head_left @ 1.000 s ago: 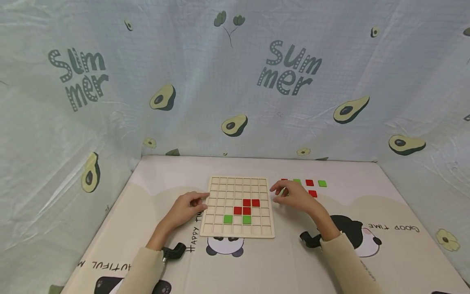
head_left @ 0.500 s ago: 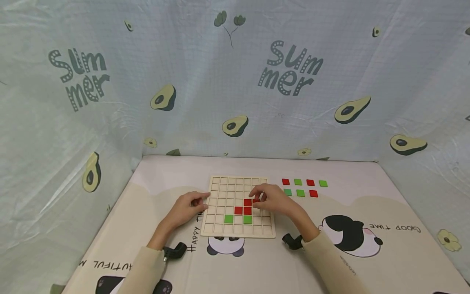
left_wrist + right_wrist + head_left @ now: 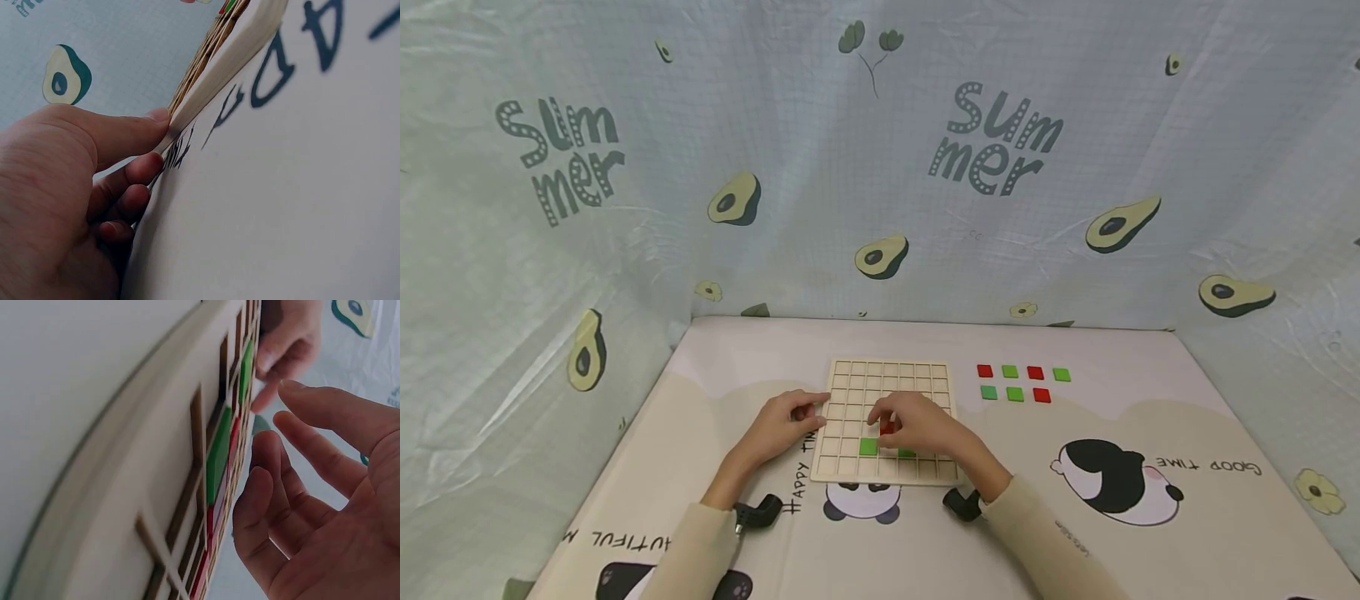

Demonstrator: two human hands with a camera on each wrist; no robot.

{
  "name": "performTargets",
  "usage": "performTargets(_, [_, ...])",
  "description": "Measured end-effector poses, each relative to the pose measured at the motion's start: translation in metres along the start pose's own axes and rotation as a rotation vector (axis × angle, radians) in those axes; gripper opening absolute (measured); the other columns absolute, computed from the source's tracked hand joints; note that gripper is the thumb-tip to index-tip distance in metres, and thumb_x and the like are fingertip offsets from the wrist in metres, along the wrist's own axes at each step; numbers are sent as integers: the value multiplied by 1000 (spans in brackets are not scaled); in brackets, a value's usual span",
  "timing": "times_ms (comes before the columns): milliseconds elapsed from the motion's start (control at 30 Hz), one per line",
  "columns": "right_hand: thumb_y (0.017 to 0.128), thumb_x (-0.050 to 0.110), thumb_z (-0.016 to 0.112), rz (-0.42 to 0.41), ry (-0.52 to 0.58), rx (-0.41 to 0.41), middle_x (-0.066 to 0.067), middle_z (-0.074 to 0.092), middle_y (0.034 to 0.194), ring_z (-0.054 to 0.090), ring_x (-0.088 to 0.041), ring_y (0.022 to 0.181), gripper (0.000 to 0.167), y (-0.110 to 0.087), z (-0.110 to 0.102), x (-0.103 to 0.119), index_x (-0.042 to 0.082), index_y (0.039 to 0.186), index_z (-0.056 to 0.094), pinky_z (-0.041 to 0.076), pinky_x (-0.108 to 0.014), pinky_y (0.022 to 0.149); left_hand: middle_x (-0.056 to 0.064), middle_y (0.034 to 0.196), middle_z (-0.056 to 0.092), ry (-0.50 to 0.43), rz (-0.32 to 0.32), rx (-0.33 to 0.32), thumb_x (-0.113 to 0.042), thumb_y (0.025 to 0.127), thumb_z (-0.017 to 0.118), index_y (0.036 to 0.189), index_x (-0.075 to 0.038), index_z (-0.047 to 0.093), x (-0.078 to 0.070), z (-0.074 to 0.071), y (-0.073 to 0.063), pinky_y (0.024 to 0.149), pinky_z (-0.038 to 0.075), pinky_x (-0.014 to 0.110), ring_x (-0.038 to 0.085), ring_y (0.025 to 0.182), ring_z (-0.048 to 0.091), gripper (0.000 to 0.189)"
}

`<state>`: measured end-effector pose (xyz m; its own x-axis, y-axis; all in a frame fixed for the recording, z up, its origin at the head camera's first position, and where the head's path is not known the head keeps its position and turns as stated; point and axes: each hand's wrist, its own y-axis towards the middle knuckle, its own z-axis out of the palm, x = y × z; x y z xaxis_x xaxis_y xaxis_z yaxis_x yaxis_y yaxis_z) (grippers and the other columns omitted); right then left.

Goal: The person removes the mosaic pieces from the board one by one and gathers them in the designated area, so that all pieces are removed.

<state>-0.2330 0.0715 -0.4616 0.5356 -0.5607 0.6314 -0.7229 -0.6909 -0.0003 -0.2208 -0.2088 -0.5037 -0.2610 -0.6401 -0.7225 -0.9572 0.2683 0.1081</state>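
The pale wooden grid board [image 3: 850, 385] lies flat on the printed cloth. At its left edge rests my left hand [image 3: 782, 427]; thumb and forefinger [image 3: 147, 164] touch the board's side [image 3: 215, 78], the other fingers loosely bent. Over the lower middle of the board, my right hand [image 3: 921, 423] has its thumb and fingers spread apart, with nothing visible between them in the right wrist view. A red tile [image 3: 887, 427] in the grid shows between those fingers. Left of it is a green tile [image 3: 868, 447]; another green tile [image 3: 907, 452] and more red ones are partly or wholly hidden below the hand.
Right of the board several loose tiles lie in two rows, among them a red tile [image 3: 985, 371], a green tile [image 3: 1062, 375] and a red tile [image 3: 1042, 395]. A patterned curtain [image 3: 880, 167] stands behind the table and at both sides.
My right hand has moved left from beside the loose tiles, across the board's right side, to over its lower middle. The left hand stays at the left edge.
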Motion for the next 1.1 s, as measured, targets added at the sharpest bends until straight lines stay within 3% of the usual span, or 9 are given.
performTargets(333, [84,14,79,55,-36,26,8,64,87,57,-7,79,20,4,10,5,15,104,77,49,-24,72,-2,86,59,-2,-7,7,-22,94,76,134,-8,69,-1,0,1,73,41,26,13,80,51,43])
performTargets(1100, [82,16,86,77,-82,37,8,65,89,56,-7,80,17,5,13,8,17,96,77,48,-24,74,-1,87,60,-3,-13,-2,-22,94,76,134,-9,70,0,0,-1,73,42,26,14,81,51,43])
